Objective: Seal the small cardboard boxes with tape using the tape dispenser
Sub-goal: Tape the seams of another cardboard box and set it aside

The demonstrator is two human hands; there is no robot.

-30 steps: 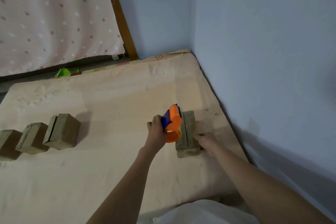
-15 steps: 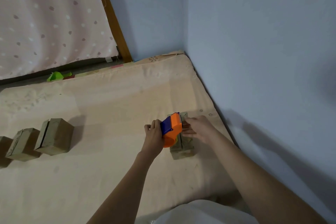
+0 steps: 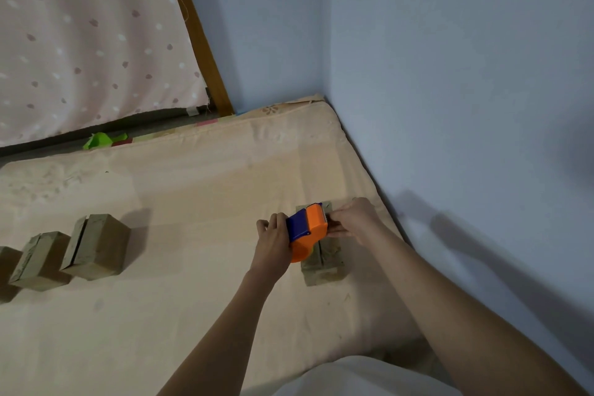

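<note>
Since a moment ago, almost nothing has moved: both hands stay where they were, and only the view has shifted a little. The left hand point(image 3: 271, 243) grips the back of the tape dispenser point(image 3: 307, 231), with its fingers curled round the blue part. The tape dispenser is orange and blue, and it sits on top of a small cardboard box point(image 3: 323, 262) near the right edge of the mattress point(image 3: 180, 190). The right hand point(image 3: 353, 219) is at the front of the tape dispenser, just beside its toothed edge. Its fingers are bent and look like they pinch something there, but it is too small to tell what. This box has a dark slit running down the middle of its top, and the near end of that slit shows in front of the tape dispenser. Far over on the left, well apart from the hands, three more boxes stand in a row: one box point(image 3: 96, 246), a second box point(image 3: 40, 260) beside it, and a third box point(image 3: 8, 260) cut off by the edge. A bright green thing point(image 3: 99, 140) lies past the far side of the mattress, under a spotted cloth point(image 3: 90, 35). Blue walls point(image 3: 450, 74) meet in the corner.
</note>
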